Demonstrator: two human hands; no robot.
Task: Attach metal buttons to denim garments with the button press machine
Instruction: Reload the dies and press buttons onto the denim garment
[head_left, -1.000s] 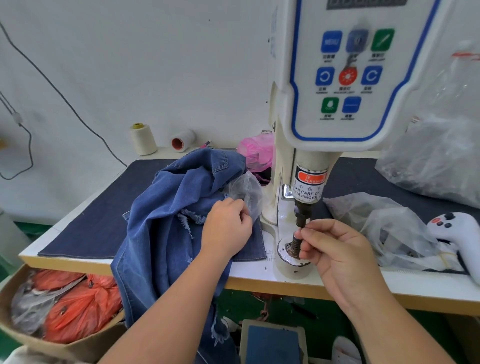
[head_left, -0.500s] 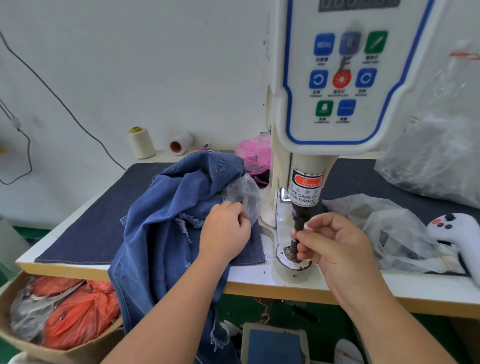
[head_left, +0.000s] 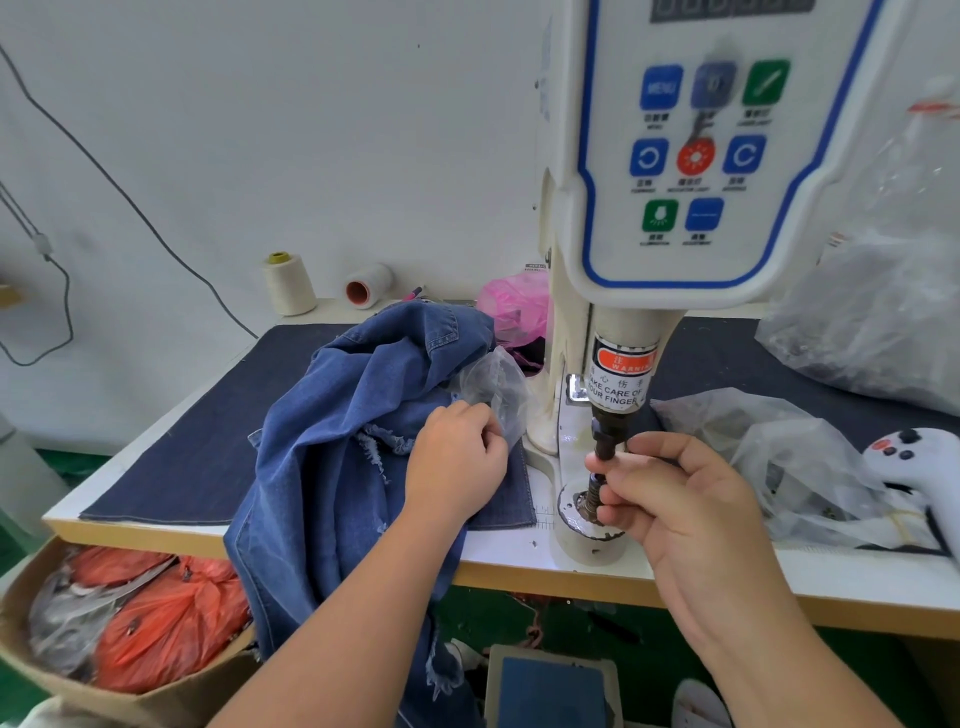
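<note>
A crumpled blue denim garment (head_left: 343, 447) lies on the table's left half and hangs over the front edge. My left hand (head_left: 454, 460) rests on it, fingers curled at the edge of a small clear plastic bag (head_left: 493, 387). The white button press machine (head_left: 670, 156) stands at centre right, its dark punch (head_left: 605, 441) pointing down at the round lower die (head_left: 574, 512). My right hand (head_left: 675, 499) has its fingertips pinched against the punch tip, just above the die. Whether a button is between those fingers is hidden.
A dark denim mat (head_left: 197, 441) covers the tabletop. Two thread spools (head_left: 288, 283) and a pink bag (head_left: 511, 306) stand at the back. Clear plastic bags (head_left: 769, 457) and a white handheld controller (head_left: 919, 467) lie to the right. A cardboard box with orange bags (head_left: 156, 623) sits lower left.
My right hand has risen slightly along the punch, fingertips now at its tip. My left hand stays on the denim by the clear bag.
</note>
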